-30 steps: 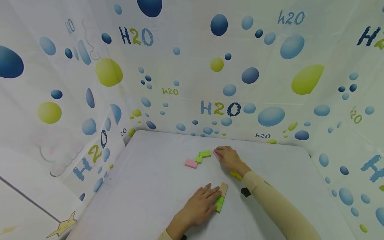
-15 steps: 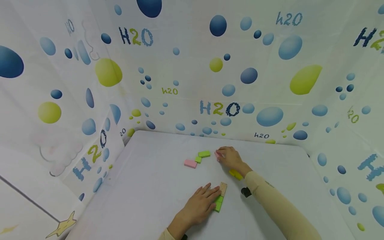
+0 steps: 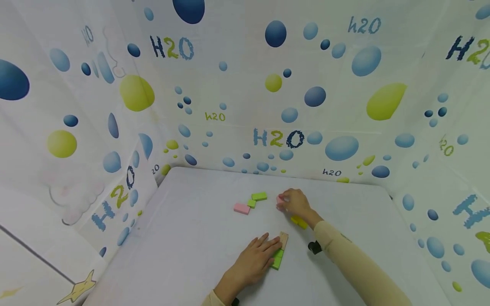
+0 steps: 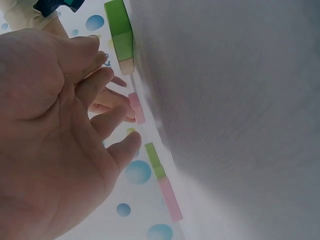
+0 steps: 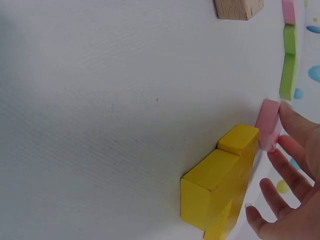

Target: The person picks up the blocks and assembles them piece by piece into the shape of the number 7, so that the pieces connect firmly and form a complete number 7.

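Note:
In the head view, my right hand (image 3: 296, 205) pinches a pink block (image 5: 268, 116) at the far part of the table. The right wrist view has the thumb on one end and fingertips on the other. Yellow blocks (image 5: 215, 175) stand close by, partly under the right forearm in the head view. My left hand (image 3: 253, 260) lies with fingers extended along a row of green blocks (image 3: 277, 259) and a bare wooden block (image 3: 283, 239). Its fingertips touch or nearly touch that row; part of the green is covered.
Left of the right hand, a green block (image 3: 259, 196), a smaller green block (image 3: 251, 204) and another pink block (image 3: 241, 208) form a stepped line. A white cloth covers the table (image 3: 199, 238). A patterned curtain (image 3: 237, 93) encloses its back and sides.
My right hand has drawn the pink block slightly to the right, and its fingers now pinch it more visibly. The left hand stays by the green and wooden row.

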`<state>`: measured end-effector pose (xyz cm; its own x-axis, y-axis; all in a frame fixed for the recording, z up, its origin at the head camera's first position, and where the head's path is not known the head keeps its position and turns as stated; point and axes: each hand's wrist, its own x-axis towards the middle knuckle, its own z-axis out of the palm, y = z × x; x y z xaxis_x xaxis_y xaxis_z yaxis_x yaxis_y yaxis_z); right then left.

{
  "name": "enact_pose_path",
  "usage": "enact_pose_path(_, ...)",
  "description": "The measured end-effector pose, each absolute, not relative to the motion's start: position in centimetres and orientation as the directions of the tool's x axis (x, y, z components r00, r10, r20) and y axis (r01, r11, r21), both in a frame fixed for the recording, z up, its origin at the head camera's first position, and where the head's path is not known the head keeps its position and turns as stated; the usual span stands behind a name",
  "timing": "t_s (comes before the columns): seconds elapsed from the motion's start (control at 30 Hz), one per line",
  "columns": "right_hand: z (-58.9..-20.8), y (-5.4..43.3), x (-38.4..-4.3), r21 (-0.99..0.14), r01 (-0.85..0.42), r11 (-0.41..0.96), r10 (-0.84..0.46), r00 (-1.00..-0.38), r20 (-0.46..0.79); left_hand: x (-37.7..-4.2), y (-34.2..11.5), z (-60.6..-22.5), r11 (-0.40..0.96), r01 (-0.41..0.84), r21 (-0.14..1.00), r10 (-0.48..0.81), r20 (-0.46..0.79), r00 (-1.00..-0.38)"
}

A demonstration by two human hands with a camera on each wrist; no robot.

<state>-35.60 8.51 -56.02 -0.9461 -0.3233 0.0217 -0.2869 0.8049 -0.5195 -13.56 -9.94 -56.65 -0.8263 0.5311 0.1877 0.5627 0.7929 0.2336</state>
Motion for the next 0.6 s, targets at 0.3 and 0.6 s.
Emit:
enact_pose_path(0.3,-56.0,9.0,-34.8,-0.574,-0.269,0.773,-0.303,-0.952,0.038,-13.6,-9.8,-56.7,0.789,0.573,0.224,0.536,0.205,-0.819)
enact_pose_path(0.6,-56.2,9.4,-34.4,-0.574,-0.287,0.767,-0.307,-0.949,0.064,-13.6,-9.6,-56.7,0.810,0.547,0.211,0.526,0.149,-0.837)
